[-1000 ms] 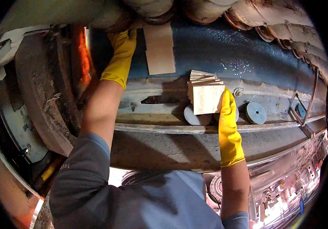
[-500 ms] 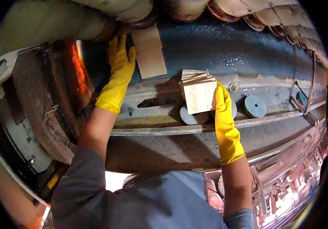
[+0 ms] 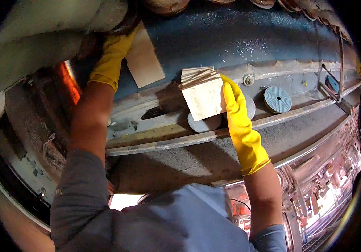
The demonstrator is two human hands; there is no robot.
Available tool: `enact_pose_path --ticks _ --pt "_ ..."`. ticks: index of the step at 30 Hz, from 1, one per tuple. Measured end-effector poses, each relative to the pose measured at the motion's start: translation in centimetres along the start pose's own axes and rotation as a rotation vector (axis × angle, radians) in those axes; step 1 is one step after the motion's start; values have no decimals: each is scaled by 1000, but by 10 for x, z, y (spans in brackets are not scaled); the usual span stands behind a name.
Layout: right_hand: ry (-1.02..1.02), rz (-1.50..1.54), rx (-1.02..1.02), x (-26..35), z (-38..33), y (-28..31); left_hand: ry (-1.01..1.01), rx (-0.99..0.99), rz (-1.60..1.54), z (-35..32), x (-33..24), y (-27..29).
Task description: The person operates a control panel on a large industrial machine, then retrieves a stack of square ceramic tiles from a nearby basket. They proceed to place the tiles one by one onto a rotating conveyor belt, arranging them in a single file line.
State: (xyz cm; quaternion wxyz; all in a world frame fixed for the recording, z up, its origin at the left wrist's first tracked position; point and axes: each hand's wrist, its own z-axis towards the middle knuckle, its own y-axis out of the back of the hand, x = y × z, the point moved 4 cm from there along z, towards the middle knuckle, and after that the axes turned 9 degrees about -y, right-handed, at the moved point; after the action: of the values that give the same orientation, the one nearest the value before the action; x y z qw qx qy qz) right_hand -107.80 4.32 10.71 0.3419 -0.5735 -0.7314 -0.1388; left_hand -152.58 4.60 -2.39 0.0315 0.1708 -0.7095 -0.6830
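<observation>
A pale beige rectangular tile (image 3: 145,59) lies on the dark blue belt at the far left. My left hand (image 3: 119,45), in a yellow rubber glove, reaches along the tile's left side to its far corner. Its fingers look stretched out, though partly in shadow under the bulky covers. At the middle, my right hand (image 3: 232,91), also gloved in yellow, grips the right side of a fanned stack of similar tiles (image 3: 205,100). Its fingers are mostly hidden behind the stack, which is tilted over the near rail.
Two grey discs (image 3: 205,122) sit partly behind the stack and right hand. Farther right, a blue-green ridged disc (image 3: 277,99) rests on the ledge. A metal rail (image 3: 163,145) runs along the near side. Rounded covers (image 3: 58,21) hang low over the belt's far side.
My left hand has moved from beside the tile to its far end, its fingers less visible. The tile appears more slanted. My right hand still holds the stack, while the whole view has shifted slightly.
</observation>
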Motion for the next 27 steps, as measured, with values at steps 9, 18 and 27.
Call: enact_pose_path --ticks 9,18,27 --pt "-15 60 -18 -2 0 2 -499 -194 421 7 -18 8" --pt "-10 60 42 -1 -2 -1 -95 384 307 -19 -21 24" --pt "-10 80 57 3 -6 3 -119 -136 -682 -150 -181 113"
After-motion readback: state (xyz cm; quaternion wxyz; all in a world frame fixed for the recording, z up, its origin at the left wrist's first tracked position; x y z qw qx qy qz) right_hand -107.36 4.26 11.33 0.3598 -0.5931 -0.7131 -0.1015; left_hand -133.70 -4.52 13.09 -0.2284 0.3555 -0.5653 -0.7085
